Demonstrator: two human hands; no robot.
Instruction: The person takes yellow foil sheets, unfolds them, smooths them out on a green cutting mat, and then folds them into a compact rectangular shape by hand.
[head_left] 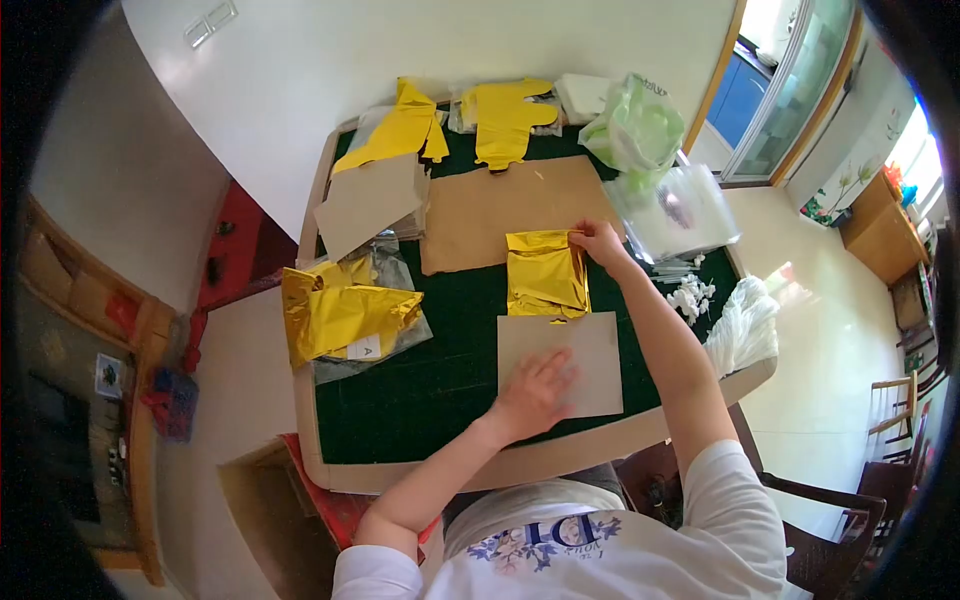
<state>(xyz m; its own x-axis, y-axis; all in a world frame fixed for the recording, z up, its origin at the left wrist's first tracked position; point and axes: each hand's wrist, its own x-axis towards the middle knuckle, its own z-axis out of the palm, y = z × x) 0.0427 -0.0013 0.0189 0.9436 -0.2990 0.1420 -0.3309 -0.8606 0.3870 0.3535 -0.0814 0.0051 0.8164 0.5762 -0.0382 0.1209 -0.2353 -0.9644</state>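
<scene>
My left hand (538, 392) lies with fingers spread on a grey cardboard sheet (600, 350) near the table's front edge; its fingertips are slightly blurred. Just beyond that sheet, a folded piece of shiny gold foil (545, 270) rests on the green table top. My right hand (600, 246) pinches the foil's far right corner between thumb and fingers. The foil's near edge meets the cardboard, where a small gold bit shows at the cardboard's top edge.
More gold foil (360, 312) lies on clear bags at left. Behind are stacked grey cards (375, 200), a brown cardboard sheet (500, 205) and yellow cut-out shapes (505, 115). Clear plastic sleeves (680, 210), a green-white bag (635, 130) and a white string bundle (745, 325) line the right.
</scene>
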